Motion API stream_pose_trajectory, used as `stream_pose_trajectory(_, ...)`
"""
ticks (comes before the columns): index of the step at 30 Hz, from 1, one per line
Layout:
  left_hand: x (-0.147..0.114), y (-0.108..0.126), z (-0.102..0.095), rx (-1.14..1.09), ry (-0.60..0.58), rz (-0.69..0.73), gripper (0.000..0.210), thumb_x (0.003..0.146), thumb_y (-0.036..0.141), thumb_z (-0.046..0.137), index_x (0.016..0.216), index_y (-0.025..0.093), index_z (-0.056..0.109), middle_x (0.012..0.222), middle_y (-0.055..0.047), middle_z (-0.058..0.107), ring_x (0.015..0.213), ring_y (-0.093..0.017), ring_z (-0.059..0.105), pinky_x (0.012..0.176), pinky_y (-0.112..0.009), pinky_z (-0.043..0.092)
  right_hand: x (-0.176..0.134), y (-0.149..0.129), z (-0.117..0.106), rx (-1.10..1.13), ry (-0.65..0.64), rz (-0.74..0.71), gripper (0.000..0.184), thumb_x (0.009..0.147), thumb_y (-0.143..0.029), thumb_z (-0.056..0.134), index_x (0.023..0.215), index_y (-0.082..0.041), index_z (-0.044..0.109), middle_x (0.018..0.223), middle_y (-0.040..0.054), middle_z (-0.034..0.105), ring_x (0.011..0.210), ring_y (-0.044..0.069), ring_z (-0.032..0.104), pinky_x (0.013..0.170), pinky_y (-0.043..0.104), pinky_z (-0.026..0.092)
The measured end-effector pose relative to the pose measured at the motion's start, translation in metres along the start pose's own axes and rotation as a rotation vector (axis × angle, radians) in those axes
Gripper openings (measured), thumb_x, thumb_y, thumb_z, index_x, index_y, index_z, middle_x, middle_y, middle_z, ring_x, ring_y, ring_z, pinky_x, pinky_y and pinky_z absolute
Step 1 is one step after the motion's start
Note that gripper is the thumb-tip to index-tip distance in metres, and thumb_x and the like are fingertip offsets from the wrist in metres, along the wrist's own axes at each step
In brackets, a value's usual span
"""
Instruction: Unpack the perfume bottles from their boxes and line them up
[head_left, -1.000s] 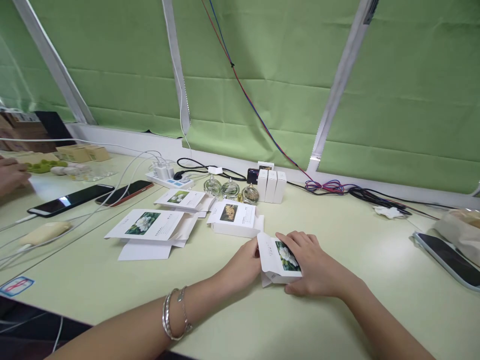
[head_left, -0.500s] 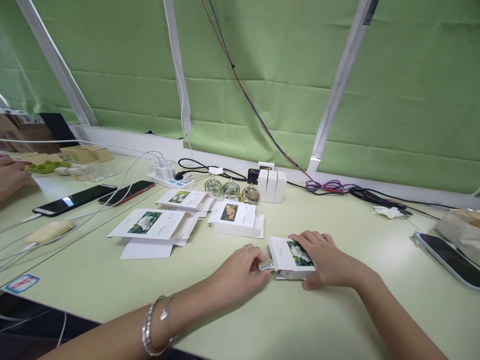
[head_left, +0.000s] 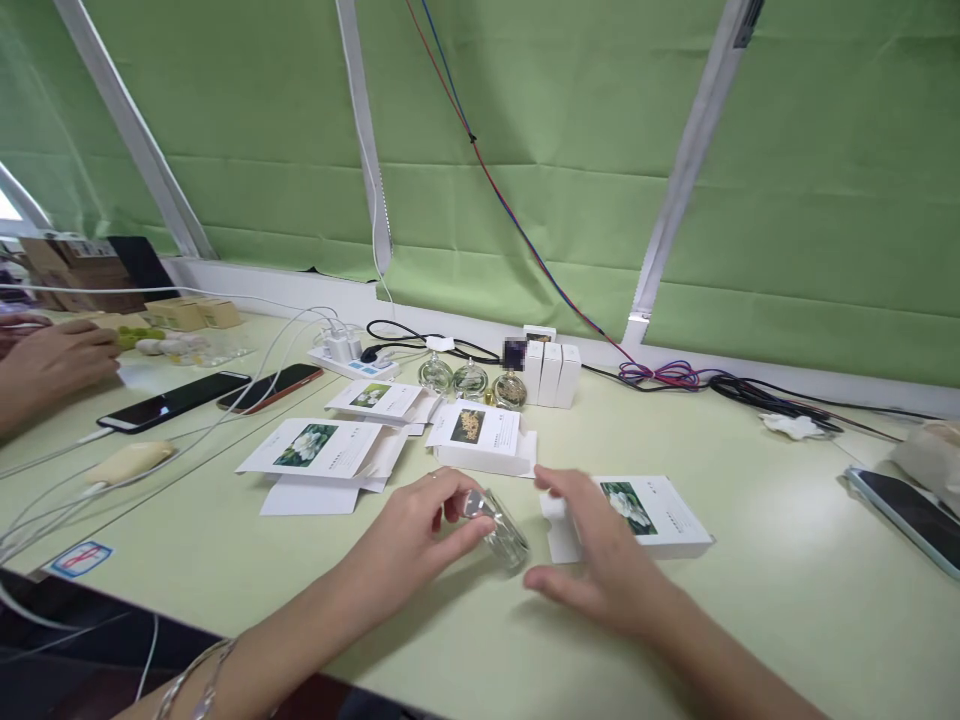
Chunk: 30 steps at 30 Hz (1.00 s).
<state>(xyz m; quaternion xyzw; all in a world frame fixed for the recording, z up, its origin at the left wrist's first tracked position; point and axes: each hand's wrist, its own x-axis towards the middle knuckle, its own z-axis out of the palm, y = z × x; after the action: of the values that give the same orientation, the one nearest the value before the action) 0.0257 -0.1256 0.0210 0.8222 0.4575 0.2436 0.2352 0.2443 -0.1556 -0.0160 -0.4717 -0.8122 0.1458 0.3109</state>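
My left hand (head_left: pixel 431 535) grips a clear glass bottle (head_left: pixel 507 537) by its silver cap, and the bottle tilts over the table. To its right, my right hand (head_left: pixel 600 550) is open, thumb and fingers apart, with nothing visible between them. Behind that hand lies a white carton (head_left: pixel 675 505) with a white-flower picture, its left end flap open and partly covered by the fingers. Other flat white cartons with open flaps lie beyond my left hand: one with a yellow-flower picture (head_left: pixel 487 430), one with a large white flower (head_left: pixel 337 447), and a smaller one (head_left: pixel 397 400).
Round glass bottles (head_left: pixel 470 380) and upright white boxes (head_left: pixel 551 375) stand at the back. Phones (head_left: pixel 176 400) and white cables lie left, near a power strip (head_left: pixel 352 365). Another person's hands (head_left: pixel 60 360) are at far left. Another phone (head_left: pixel 907 520) lies right.
The glass bottle has come out of the carton's open end in my left hand. My right hand has let go of the carton and moved left, toward the bottle.
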Motion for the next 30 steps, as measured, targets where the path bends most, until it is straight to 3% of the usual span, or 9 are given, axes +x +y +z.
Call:
stream_pose_trajectory(3, 0.01, 0.008, 0.011, 0.012, -0.009, 0.067, 0.021, 0.079, 0.039, 0.053, 0.075, 0.019, 0.049, 0.07, 0.001, 0.053, 0.062, -0.013, 0.047, 0.055, -0.023, 0.035, 0.0, -0.016, 0.036, 0.205, 0.044, 0.081, 0.071, 0.076, -0.032, 0.06, 0.133, -0.018, 0.021, 0.121, 0.0131, 0.048, 0.11, 0.024, 0.047, 0.091, 0.04, 0.042)
stream_pose_trajectory(8, 0.018, 0.016, 0.013, -0.056, -0.09, 0.144, 0.015, 0.081, 0.033, 0.049, 0.076, 0.019, 0.049, 0.058, 0.005, 0.05, 0.05, -0.01, 0.044, 0.049, -0.021, 0.032, 0.004, -0.016, 0.051, 0.328, 0.052, 0.161, 0.021, 0.08, -0.017, 0.051, 0.101, -0.019, 0.049, 0.097, 0.0058, 0.059, 0.09, 0.019, 0.055, 0.078, 0.033, 0.046)
stream_pose_trajectory(10, 0.023, 0.022, -0.007, -0.031, 0.058, 0.189, 0.018, 0.083, 0.033, 0.045, 0.073, 0.019, 0.05, 0.056, 0.005, 0.049, 0.047, -0.009, 0.041, 0.047, -0.021, 0.031, 0.004, -0.015, 0.048, 0.325, 0.033, 0.186, 0.021, 0.079, -0.018, 0.054, 0.099, -0.018, 0.05, 0.096, 0.0061, 0.06, 0.091, 0.02, 0.055, 0.079, 0.033, 0.045)
stream_pose_trajectory(13, 0.048, 0.036, -0.047, 0.086, 0.469, 0.243, 0.026, 0.086, 0.039, 0.042, 0.074, 0.019, 0.053, 0.061, 0.004, 0.049, 0.051, -0.01, 0.042, 0.05, -0.022, 0.031, 0.004, -0.016, 0.044, 0.317, 0.003, 0.202, 0.023, 0.079, -0.022, 0.057, 0.101, -0.019, 0.05, 0.097, 0.0061, 0.059, 0.09, 0.021, 0.055, 0.079, 0.033, 0.044)
stream_pose_trajectory(14, 0.062, 0.04, -0.055, 0.131, 0.493, 0.264, 0.025, 0.085, 0.04, 0.044, 0.079, 0.019, 0.056, 0.068, 0.002, 0.051, 0.057, -0.011, 0.045, 0.054, -0.022, 0.034, 0.005, -0.017, 0.043, 0.316, -0.004, 0.199, 0.023, 0.079, -0.022, 0.056, 0.101, -0.019, 0.05, 0.096, 0.0056, 0.059, 0.089, 0.02, 0.054, 0.078, 0.032, 0.044)
stream_pose_trajectory(17, 0.115, 0.042, -0.05, 0.238, 0.235, 0.381, 0.021, 0.08, 0.034, 0.055, 0.093, 0.019, 0.062, 0.09, -0.001, 0.055, 0.071, -0.013, 0.053, 0.069, -0.025, 0.041, 0.005, -0.019, 0.043, 0.321, -0.015, 0.203, 0.022, 0.079, -0.021, 0.056, 0.101, -0.02, 0.05, 0.096, 0.0049, 0.058, 0.089, 0.02, 0.054, 0.077, 0.031, 0.043)
stream_pose_trajectory(20, 0.161, 0.03, -0.011, 0.483, -0.025, 0.495, 0.023, 0.077, 0.015, 0.055, 0.099, 0.018, 0.061, 0.092, -0.004, 0.061, 0.087, -0.018, 0.057, 0.083, -0.031, 0.038, 0.006, -0.019, 0.042, 0.327, -0.034, 0.213, 0.022, 0.079, -0.022, 0.056, 0.099, -0.019, 0.05, 0.096, 0.0053, 0.058, 0.088, 0.02, 0.054, 0.076, 0.031, 0.043)
stream_pose_trajectory(24, 0.184, 0.014, 0.033, 0.58, -0.092, 0.527, 0.017, 0.074, 0.003, 0.047, 0.077, 0.009, 0.062, 0.076, -0.003, 0.063, 0.088, -0.021, 0.058, 0.086, -0.039, 0.032, 0.005, -0.018, 0.04, 0.338, -0.045, 0.2, 0.022, 0.079, -0.023, 0.057, 0.099, -0.02, 0.05, 0.097, 0.005, 0.058, 0.089, 0.02, 0.053, 0.076, 0.03, 0.042)
stream_pose_trajectory(30, 0.205, 0.009, 0.044, 0.618, -0.125, 0.543, 0.014, 0.073, 0.006, 0.051, 0.063, 0.008, 0.059, 0.078, -0.007, 0.063, 0.093, -0.025, 0.054, 0.086, -0.041, 0.028, 0.005, -0.017, 0.037, 0.34, -0.059, 0.185, 0.024, 0.079, -0.024, 0.058, 0.101, -0.02, 0.049, 0.099, 0.0042, 0.058, 0.09, 0.019, 0.053, 0.078, 0.029, 0.041)
